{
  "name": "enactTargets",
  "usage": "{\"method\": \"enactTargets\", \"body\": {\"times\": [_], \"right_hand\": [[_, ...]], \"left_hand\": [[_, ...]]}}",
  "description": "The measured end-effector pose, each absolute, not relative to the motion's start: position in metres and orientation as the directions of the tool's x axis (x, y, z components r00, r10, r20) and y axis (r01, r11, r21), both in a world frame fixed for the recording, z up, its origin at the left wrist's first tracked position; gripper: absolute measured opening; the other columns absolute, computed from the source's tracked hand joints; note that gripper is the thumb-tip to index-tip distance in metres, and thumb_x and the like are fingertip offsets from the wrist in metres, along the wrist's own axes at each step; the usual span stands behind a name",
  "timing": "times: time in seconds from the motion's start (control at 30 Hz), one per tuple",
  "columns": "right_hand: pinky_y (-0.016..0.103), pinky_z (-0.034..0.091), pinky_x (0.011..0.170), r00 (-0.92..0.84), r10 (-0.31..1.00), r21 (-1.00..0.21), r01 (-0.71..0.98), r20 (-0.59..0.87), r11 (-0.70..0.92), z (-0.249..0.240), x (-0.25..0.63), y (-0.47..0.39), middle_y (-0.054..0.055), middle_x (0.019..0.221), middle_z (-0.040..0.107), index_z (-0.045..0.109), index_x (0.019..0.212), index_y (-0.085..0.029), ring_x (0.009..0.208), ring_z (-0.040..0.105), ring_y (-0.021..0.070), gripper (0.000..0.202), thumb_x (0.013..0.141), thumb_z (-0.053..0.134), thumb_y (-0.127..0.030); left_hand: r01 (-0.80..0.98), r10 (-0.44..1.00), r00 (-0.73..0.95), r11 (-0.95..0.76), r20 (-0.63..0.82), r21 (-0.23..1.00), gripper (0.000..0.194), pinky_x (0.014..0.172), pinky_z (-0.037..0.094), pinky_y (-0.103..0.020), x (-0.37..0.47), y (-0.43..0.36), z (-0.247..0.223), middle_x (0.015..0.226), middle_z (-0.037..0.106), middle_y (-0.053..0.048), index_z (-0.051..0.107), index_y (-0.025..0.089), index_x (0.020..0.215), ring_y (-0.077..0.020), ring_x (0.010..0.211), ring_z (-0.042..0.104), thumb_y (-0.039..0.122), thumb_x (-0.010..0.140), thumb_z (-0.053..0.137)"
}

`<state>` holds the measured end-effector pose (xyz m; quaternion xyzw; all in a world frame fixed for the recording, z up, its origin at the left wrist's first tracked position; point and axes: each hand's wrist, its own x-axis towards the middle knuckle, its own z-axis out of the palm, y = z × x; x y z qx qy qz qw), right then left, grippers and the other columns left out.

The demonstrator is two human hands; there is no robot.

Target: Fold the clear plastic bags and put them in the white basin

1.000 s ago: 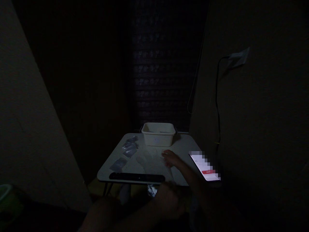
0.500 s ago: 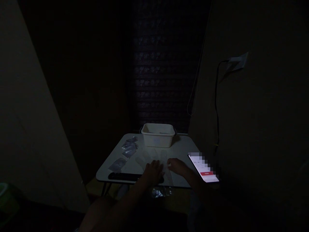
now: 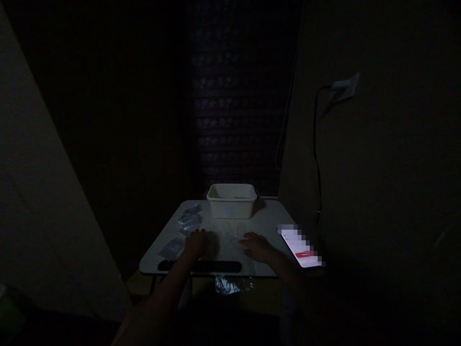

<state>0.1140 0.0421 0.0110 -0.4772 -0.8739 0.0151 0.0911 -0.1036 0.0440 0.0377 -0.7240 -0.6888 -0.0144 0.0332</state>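
My left hand (image 3: 196, 242) is low over the left half of the small white table (image 3: 266, 216), beside the thin clear plastic packets (image 3: 190, 222). Its fingers are bent a little and look apart; I make out nothing in them. Another flat packet (image 3: 171, 249) lies to the left of that wrist. On the right side, my right hand (image 3: 256, 247) is open, fingers spread toward the table's middle. Faint see-through plastic (image 3: 241, 228) lies just beyond its fingertips, hard to make out in the dim light.
A white plastic tub (image 3: 232, 209) stands at the table's far edge. A dark slot (image 3: 216, 266) runs along the near edge, with shiny crinkled plastic (image 3: 227, 285) below it. A lit phone (image 3: 300, 247) lies on the right. A cable (image 3: 316, 144) hangs from the wall socket.
My left hand has moved left, from the table's middle to beside the packets. My right hand has opened from a closed shape, staying near its place. The view has shifted slightly.
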Motion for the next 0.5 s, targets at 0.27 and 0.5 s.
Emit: {"method": "enactTargets", "body": {"times": [0.27,0.5], "right_hand": [[0.037,0.025,0.078,-0.408,0.911,-0.093,0.906,0.069,0.413,0.015,0.121,0.035,0.004,0.111,0.038,0.042,0.102,-0.029,0.104,0.026,0.0209,0.036,0.067,0.038,-0.030],[0.034,0.025,0.079,-0.426,0.899,-0.114,0.893,0.098,0.435,0.015,0.124,0.033,0.007,0.109,0.040,0.039,0.106,-0.024,0.102,0.029,0.0205,0.042,0.065,0.039,-0.029]], "left_hand": [[0.996,0.999,0.040,-0.040,0.005,0.074,0.029,0.061,0.036,-0.026,-0.121,0.073,0.020,0.087,0.054,-0.011,0.049,0.013,0.085,-0.0189,0.079,0.050,0.034,0.069,0.036],[0.991,0.999,0.035,-0.037,0.012,0.130,0.025,0.058,0.035,-0.022,-0.112,0.085,0.017,0.083,0.055,-0.009,0.052,0.012,0.077,-0.0164,0.075,0.051,0.028,0.071,0.033]]}}
